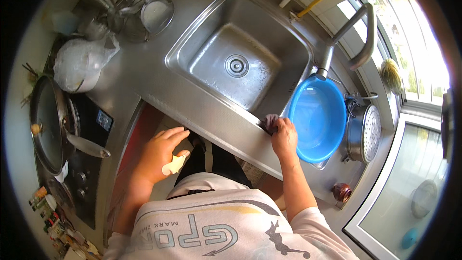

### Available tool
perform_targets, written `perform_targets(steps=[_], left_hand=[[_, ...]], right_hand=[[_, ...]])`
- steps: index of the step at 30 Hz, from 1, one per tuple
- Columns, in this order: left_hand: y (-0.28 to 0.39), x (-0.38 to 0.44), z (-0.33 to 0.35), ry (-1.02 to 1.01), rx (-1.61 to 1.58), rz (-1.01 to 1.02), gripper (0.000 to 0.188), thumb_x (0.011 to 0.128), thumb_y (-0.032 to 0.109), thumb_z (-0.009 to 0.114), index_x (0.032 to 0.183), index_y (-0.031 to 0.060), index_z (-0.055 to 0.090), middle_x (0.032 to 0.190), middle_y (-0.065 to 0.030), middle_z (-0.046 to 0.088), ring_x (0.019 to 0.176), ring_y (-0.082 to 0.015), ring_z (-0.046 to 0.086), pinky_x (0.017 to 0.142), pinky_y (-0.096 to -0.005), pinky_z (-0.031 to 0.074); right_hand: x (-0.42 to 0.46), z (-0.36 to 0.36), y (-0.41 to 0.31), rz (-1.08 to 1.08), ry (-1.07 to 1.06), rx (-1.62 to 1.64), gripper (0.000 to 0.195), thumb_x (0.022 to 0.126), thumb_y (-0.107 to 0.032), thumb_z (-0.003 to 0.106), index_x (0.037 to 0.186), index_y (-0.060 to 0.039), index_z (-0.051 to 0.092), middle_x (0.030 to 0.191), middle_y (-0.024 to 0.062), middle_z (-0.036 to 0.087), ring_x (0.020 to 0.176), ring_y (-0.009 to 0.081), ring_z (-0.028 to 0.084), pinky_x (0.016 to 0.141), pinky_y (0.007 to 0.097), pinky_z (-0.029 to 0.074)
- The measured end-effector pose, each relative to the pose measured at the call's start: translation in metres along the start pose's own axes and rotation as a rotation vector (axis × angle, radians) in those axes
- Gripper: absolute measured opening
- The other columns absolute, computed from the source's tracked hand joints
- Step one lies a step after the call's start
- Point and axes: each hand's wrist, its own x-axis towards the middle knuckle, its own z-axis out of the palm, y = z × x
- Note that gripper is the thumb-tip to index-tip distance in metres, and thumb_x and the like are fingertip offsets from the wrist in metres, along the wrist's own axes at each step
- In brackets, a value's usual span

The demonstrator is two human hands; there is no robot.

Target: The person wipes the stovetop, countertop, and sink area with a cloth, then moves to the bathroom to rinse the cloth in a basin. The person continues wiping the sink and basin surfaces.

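My right hand [285, 138] grips a dark, bunched cloth [271, 122] at the front rim of a stainless steel sink [216, 97]. Close beside that hand, on the right, rests a blue plastic basin [314, 122]. It seems to hold clear water. My left hand [164, 153] hovers in front of the counter edge, fingers apart and holding nothing. A pale patch, perhaps a plaster, sits near its thumb. The drain [236, 65] shows in the sink floor, with scattered wet spots around it.
A faucet [328, 54] arches behind the basin. Right of it stand a perforated steamer pot [364, 133] and a small dark red jar [341, 192]. To the left are a lidded pan [47, 126] with its handle jutting out, a plastic-wrapped pot [81, 66] and hanging ladles [157, 12].
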Motion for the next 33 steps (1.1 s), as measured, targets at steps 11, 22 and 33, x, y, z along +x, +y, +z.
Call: perform_targets(steps=[11, 22, 33], left_hand=[[-0.004, 0.0, -0.014, -0.049, 0.032, -0.017, 0.051, 0.085, 0.016, 0.08, 0.133, 0.0036, 0.067, 0.139, -0.019, 0.064, 0.127, -0.0388, 0.061, 0.107, -0.0434, 0.05], [-0.003, 0.007, -0.021, -0.006, 0.087, 0.036, 0.05, 0.086, 0.019, 0.08, 0.131, 0.0033, 0.068, 0.138, -0.0191, 0.066, 0.123, -0.0395, 0.063, 0.104, -0.0443, 0.052], [0.024, 0.022, -0.039, 0.036, 0.118, 0.091, 0.051, 0.087, 0.021, 0.079, 0.133, 0.0037, 0.066, 0.137, -0.019, 0.065, 0.121, -0.0399, 0.063, 0.102, -0.0438, 0.052]], right_hand=[[-0.008, 0.024, -0.019, 0.035, 0.201, 0.208, 0.019, 0.079, 0.007, 0.061, 0.094, -0.0042, 0.067, 0.1, 0.0178, 0.066, 0.094, 0.0413, 0.061, 0.084, 0.0504, 0.051], [-0.003, 0.009, -0.004, 0.07, 0.136, 0.337, 0.026, 0.078, 0.01, 0.061, 0.1, -0.0028, 0.068, 0.1, 0.0171, 0.066, 0.1, 0.0404, 0.065, 0.085, 0.045, 0.054], [0.127, -0.08, -0.086, 0.116, -0.279, 1.886, 0.046, 0.094, -0.002, 0.053, 0.139, 0.0026, 0.053, 0.124, 0.0192, 0.069, 0.11, 0.0337, 0.071, 0.096, 0.0447, 0.058]])
